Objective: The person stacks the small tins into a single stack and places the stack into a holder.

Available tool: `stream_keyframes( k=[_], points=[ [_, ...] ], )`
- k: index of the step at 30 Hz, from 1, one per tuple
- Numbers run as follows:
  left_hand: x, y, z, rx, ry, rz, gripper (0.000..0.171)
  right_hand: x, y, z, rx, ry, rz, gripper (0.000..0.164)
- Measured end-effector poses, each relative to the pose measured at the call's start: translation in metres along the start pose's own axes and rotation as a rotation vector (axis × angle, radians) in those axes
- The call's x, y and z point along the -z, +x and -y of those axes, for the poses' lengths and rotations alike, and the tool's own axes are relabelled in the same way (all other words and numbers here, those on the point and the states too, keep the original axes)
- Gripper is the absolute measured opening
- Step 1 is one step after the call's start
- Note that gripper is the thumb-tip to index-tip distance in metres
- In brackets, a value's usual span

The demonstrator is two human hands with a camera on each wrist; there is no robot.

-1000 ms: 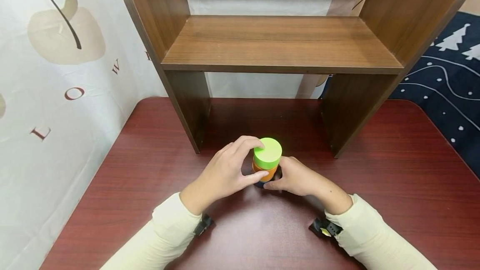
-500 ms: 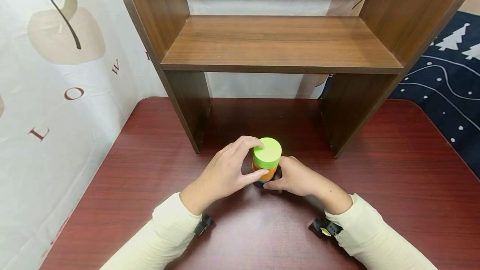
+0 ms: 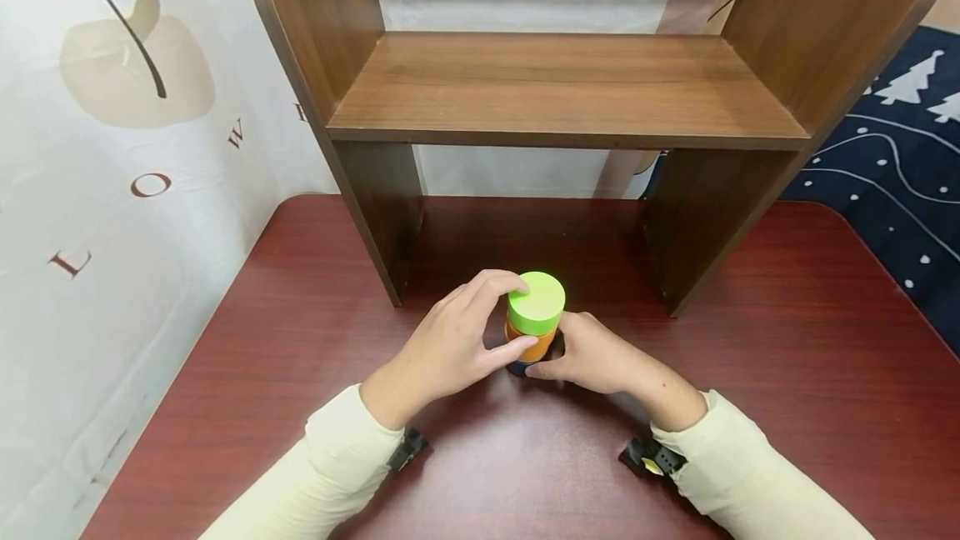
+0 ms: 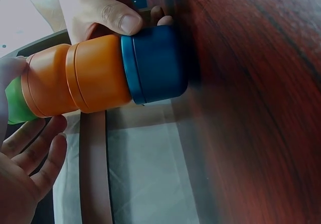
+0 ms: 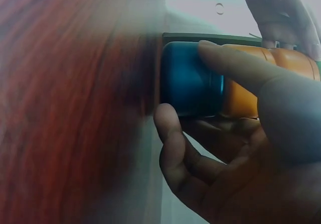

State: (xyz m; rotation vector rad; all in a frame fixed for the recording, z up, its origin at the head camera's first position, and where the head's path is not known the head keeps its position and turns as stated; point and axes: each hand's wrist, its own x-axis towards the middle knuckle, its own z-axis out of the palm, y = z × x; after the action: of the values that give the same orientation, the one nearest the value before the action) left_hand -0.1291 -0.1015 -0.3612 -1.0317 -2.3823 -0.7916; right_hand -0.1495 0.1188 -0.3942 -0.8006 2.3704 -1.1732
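Observation:
A cylindrical container (image 3: 537,307) stands roughly upright near the middle of the desk, in front of the shelf. It has a bright green top, ringed orange sections (image 4: 100,76) and a blue bottom section (image 5: 185,78). My left hand (image 3: 461,340) holds it high up, index finger on the green top's edge and thumb on the orange part. From the other side, my right hand (image 3: 600,354) grips the lower part, its thumb across the blue and orange sections in the right wrist view. Whether the base touches the desk, I cannot tell.
A brown wooden shelf unit (image 3: 566,86) stands on the dark red desk (image 3: 510,473) behind the container, its side panels left and right. A white printed cloth (image 3: 172,273) hangs at the left, a navy one with white trees (image 3: 885,165) at the right.
Both hands keep their hold on the container, with no clear movement of it. The head view has shifted very slightly.

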Motion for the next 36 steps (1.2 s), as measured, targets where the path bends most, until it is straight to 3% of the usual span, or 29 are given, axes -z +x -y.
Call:
stream_keyframes(
  k=[11, 36],
  points=[
    [0.0019, 0.0002, -0.0015, 0.006, 0.006, -0.029, 0.056, -0.0012, -0.0010, -0.0002, 0.025, 0.025, -0.023, 0.039],
    [0.0046, 0.0020, -0.0022, -0.052, -0.016, -0.131, 0.062, -0.0013, -0.0018, 0.0049, 0.070, -0.011, -0.125, 0.039]
  ],
)
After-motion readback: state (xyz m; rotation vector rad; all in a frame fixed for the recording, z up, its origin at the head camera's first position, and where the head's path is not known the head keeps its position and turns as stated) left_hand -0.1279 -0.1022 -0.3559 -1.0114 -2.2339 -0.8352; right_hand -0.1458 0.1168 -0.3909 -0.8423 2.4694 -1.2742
